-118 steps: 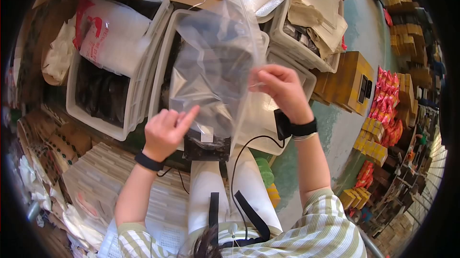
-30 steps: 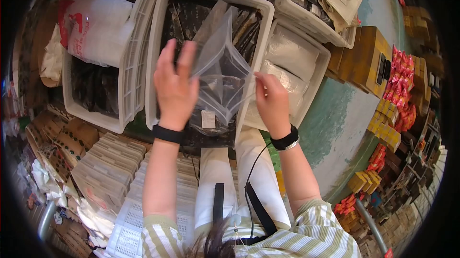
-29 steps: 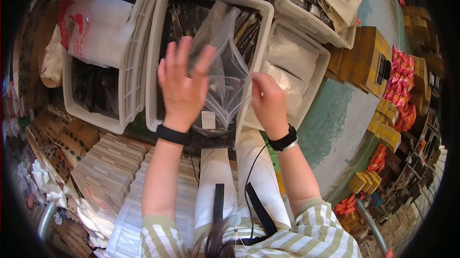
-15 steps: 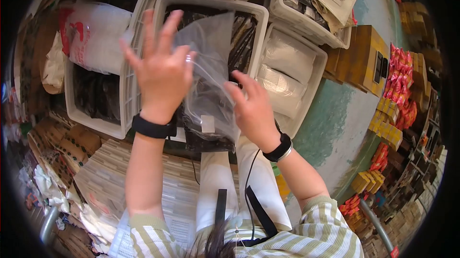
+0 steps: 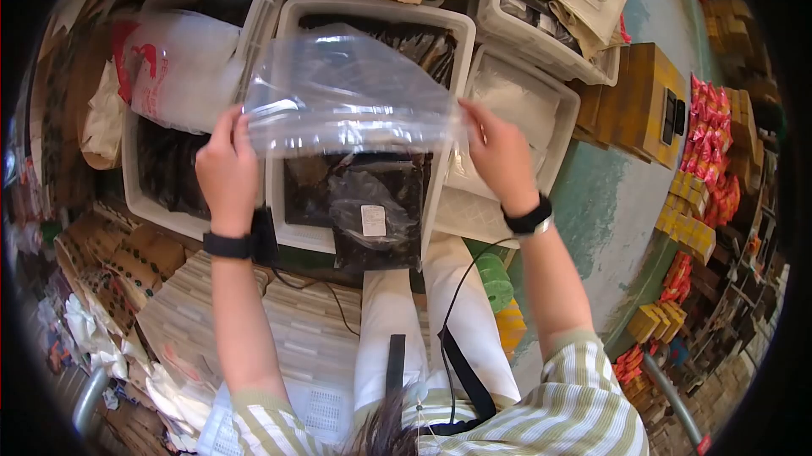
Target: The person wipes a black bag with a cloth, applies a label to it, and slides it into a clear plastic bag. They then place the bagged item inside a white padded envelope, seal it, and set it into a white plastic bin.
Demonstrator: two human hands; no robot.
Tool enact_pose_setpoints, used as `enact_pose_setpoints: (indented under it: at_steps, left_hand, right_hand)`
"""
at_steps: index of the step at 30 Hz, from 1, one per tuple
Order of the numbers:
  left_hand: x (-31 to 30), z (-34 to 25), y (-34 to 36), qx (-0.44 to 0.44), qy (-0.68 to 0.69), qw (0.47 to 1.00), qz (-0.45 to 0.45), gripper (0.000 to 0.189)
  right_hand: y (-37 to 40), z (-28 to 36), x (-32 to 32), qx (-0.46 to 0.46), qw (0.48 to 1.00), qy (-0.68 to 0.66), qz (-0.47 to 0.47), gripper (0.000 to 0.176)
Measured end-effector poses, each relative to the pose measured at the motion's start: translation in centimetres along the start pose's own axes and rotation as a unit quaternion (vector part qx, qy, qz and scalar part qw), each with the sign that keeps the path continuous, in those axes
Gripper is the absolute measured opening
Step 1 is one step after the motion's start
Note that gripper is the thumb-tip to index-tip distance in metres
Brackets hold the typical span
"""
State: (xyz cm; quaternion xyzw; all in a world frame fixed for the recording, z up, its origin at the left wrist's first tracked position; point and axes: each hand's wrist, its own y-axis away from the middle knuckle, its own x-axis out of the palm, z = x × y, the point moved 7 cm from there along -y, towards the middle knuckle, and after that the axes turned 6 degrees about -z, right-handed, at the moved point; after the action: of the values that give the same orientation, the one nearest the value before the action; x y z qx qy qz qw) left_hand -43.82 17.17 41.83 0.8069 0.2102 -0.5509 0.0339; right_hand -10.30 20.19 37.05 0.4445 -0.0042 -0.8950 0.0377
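Observation:
A clear plastic bag [image 5: 347,84] is stretched sideways between my two hands, above a white bin [image 5: 292,24] of dark packets. My left hand [image 5: 228,168] pinches the bag's left edge, and the fingers of my right hand [image 5: 501,156] are closed on its right edge. Below the bag, a dark plastic-wrapped packet [image 5: 397,189] with a white label [image 5: 373,221] lies over the bin's near rim, close to my knees. Glare and motion blur hide some of the bag's folds.
Left of the bin stands another bin [image 5: 139,189] with dark packets and a white-and-red plastic bag [image 5: 178,67]. On the right are a bin of clear-wrapped packets [image 5: 512,101] and a taped cardboard box [image 5: 643,109]. A black cable [image 5: 334,287] hangs near my legs.
The clear bag hung lengthwise over the dark packet; now it is spread wide and lifted farther back. My hands have moved apart, and the right hand has closed on the bag's edge.

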Motion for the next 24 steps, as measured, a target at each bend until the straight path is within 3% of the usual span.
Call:
enact_pose_setpoints:
  at_steps: [2,3,5,6,8,9,10,11,12,13,14,16,19,22,24]
  left_hand:
    - [-2.2,-0.9,-0.9,-0.074,0.082,0.992,-0.054,0.020]
    - [-3.6,-1.6,-1.6,-0.109,0.124,0.983,-0.083,0.021]
    - [-8.8,-4.5,-0.8,0.057,0.210,0.938,-0.270,0.024]
    - [-10.2,-4.6,0.3,0.080,0.223,0.921,-0.309,0.031]
    - [-8.7,-2.8,1.5,0.100,0.203,0.926,-0.301,0.031]
    - [-7.3,-1.2,2.5,0.110,0.193,0.928,-0.297,0.031]
    - [-4.3,0.7,2.9,0.160,0.186,0.934,-0.261,0.032]
    - [-1.1,2.8,3.7,0.099,0.101,0.978,-0.151,0.038]
    - [1.4,3.7,4.9,0.057,0.094,0.987,-0.118,0.041]
    - [3.9,4.9,6.2,-0.077,0.177,0.981,-0.033,0.040]
    - [6.2,5.9,7.5,-0.170,0.244,0.954,0.025,0.037]
    - [11.1,8.5,10.1,-0.287,0.214,0.922,0.148,0.032]
    - [18.4,11.3,14.2,-0.448,0.295,0.771,0.341,0.022]
    - [22.2,12.6,14.1,-0.350,0.305,0.835,0.296,0.019]
    - [23.5,12.8,14.2,-0.396,0.405,0.779,0.269,0.018]
  right_hand:
    - [-2.6,0.9,0.2,-0.033,0.997,-0.062,-0.013,0.025]
    - [-3.6,2.6,-1.6,-0.068,0.992,-0.068,-0.081,0.027]
    - [-3.8,5.8,-4.9,-0.141,0.968,-0.086,-0.190,0.030]
    - [-3.4,7.1,-6.2,-0.181,0.950,-0.097,-0.235,0.031]
    - [-2.5,7.7,-6.7,-0.255,0.908,-0.108,-0.313,0.033]
    - [-2.3,6.7,-5.3,-0.223,0.922,-0.113,-0.296,0.032]
    - [-2.1,5.7,-3.6,-0.192,0.934,-0.119,-0.278,0.032]
    - [-1.7,4.6,-1.8,-0.160,0.944,-0.125,-0.259,0.032]
    - [-1.5,2.6,0.5,-0.068,0.972,-0.127,-0.188,0.029]
    - [-1.0,0.5,3.0,0.026,0.985,-0.127,-0.114,0.027]
    - [0.0,-2.0,5.7,0.121,0.984,-0.124,-0.038,0.025]
    - [1.2,-6.6,11.2,0.124,0.988,-0.081,0.038,0.020]
    - [3.5,-10.2,17.4,0.315,0.894,-0.274,0.164,0.014]
    - [3.7,-12.2,19.9,0.283,0.922,-0.234,0.121,0.012]
    - [4.1,-12.8,21.1,0.322,0.875,-0.350,0.088,0.012]
